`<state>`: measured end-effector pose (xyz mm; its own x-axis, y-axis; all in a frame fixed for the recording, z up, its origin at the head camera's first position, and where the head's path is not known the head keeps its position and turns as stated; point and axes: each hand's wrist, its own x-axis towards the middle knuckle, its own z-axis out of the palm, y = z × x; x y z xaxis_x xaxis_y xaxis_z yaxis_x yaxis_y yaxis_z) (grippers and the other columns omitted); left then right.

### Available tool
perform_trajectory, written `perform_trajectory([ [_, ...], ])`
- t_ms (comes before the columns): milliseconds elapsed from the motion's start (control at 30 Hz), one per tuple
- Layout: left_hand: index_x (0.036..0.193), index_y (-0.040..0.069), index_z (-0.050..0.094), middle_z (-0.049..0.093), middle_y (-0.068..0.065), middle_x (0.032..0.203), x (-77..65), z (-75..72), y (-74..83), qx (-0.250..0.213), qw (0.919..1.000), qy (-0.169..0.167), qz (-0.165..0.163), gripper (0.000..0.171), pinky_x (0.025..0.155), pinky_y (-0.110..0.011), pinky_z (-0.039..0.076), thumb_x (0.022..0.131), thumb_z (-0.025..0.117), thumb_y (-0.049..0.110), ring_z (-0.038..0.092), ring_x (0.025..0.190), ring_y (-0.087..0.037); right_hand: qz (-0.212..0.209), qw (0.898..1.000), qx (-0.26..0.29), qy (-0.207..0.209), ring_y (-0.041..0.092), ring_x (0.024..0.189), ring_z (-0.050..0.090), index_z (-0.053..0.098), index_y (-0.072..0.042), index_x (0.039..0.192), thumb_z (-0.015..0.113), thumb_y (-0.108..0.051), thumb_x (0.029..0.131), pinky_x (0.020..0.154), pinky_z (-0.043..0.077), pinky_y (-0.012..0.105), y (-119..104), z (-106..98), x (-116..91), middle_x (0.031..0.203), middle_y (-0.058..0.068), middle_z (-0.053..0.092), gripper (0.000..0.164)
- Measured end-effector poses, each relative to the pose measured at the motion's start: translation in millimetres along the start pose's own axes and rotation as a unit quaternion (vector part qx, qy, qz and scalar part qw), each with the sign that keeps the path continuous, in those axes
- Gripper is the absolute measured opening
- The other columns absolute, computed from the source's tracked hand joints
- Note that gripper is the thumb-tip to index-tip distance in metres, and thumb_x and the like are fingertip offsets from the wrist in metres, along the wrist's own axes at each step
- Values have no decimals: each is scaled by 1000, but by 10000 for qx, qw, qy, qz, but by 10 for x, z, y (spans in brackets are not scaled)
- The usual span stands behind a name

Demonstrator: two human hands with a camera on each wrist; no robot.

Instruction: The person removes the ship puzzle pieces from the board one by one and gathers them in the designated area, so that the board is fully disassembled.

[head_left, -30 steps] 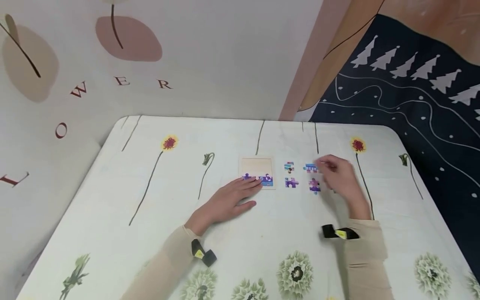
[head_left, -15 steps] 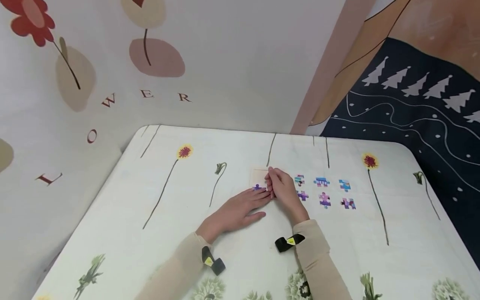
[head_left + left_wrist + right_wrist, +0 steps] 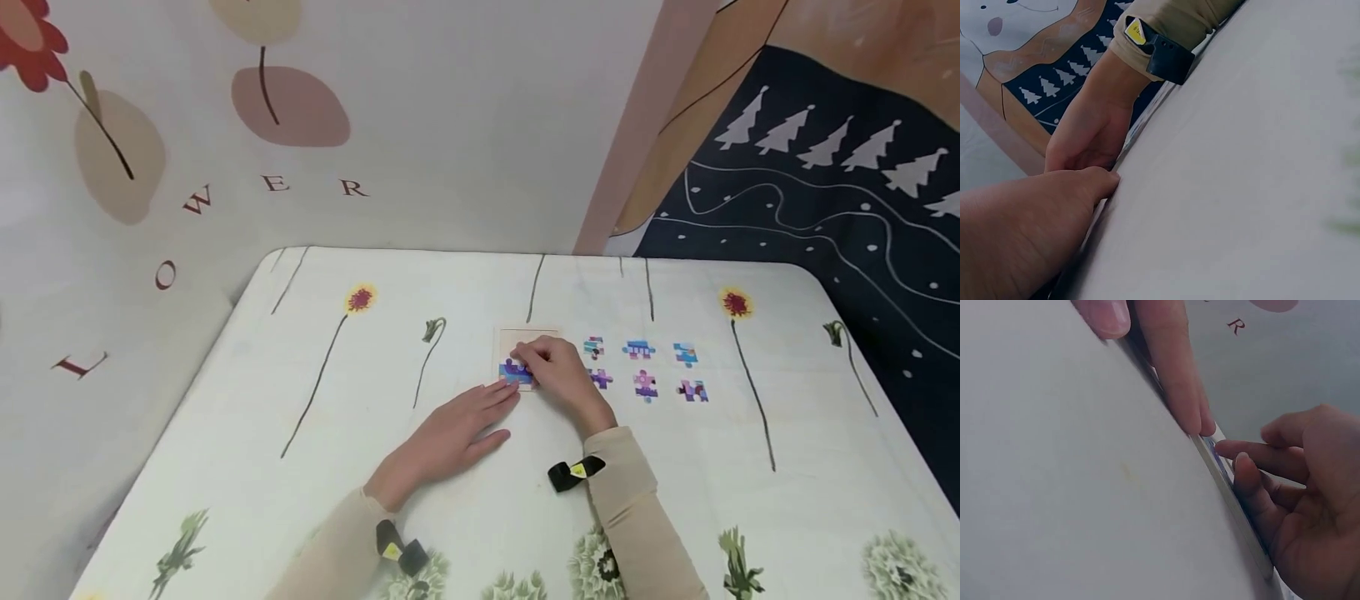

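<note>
A square wooden puzzle tray (image 3: 529,332) lies on the table, its lower part filled with blue and purple puzzle pieces (image 3: 513,372). My left hand (image 3: 450,433) lies flat, straight fingertips touching the tray's front edge; in the left wrist view only the thumb side of this hand (image 3: 1029,219) shows. Over the tray, my right hand (image 3: 558,375) has its fingers curled down, thumb and index fingertip close together on a puzzle piece that they mostly hide. In the right wrist view the right hand's index finger (image 3: 1263,453) meets the tray surface.
Right of the tray, loose puzzle pieces lie in two rows, among them a blue one (image 3: 639,349), a pink one (image 3: 645,385) and a purple-red one (image 3: 692,391). A printed cloth (image 3: 450,283) covers the table. Behind rises a decorated wall (image 3: 450,125).
My right hand has gone left from beside the loose pieces to the tray, then slightly further across it. My left hand stays by the tray's front edge. The head view has shifted.
</note>
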<state>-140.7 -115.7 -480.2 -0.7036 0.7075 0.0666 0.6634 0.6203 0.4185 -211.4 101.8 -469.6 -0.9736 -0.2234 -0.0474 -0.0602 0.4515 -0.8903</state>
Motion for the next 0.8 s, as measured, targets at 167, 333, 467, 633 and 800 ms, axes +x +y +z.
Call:
perform_trajectory([
  [167, 158, 6, 41, 36, -5, 166, -2, 25, 32, 271, 9995, 138, 119, 54, 126, -35, 24, 110, 49, 29, 29, 154, -19, -200, 9979, -533, -299, 17, 86, 61, 82, -10, 112, 64, -23, 103, 80, 50, 33, -29, -21, -3, 96, 1, 71, 24],
  [333, 158, 2, 38, 31, -9, 167, 81, 51, 101, 549, 9973, -13, 492, 52, 127, -33, 20, 109, 43, 18, 26, 155, -21, -230, 9970, -572, -460, 17, 83, 59, 80, -9, 117, 61, -15, 103, 77, 49, 32, -46, -69, -2, 96, 3, 70, 24],
  [467, 159, 1, 37, 30, -11, 168, 104, 62, 141, 564, 9969, -29, 553, 53, 128, -34, 18, 109, 43, 16, 25, 156, -23, -184, 9971, -565, -475, 18, 82, 58, 80, -9, 117, 60, -16, 104, 76, 48, 33, -46, -72, 3, 94, 3, 69, 25],
  [633, 158, 2, 40, 31, -16, 167, 105, 74, 155, 652, 9964, 111, 529, 52, 127, -37, 22, 108, 45, 16, 26, 155, -26, -120, 9970, -588, -498, 18, 82, 58, 80, -11, 118, 58, -17, 104, 75, 49, 34, -43, -67, 5, 95, 2, 69, 27],
  [800, 157, 3, 43, 31, -17, 166, 116, 102, 152, 830, 9950, 204, 511, 51, 126, -38, 24, 108, 45, 16, 27, 155, -27, -94, 9967, -623, -521, 19, 81, 58, 80, -12, 118, 57, -15, 104, 75, 49, 34, -35, -62, 10, 95, 2, 68, 27],
])
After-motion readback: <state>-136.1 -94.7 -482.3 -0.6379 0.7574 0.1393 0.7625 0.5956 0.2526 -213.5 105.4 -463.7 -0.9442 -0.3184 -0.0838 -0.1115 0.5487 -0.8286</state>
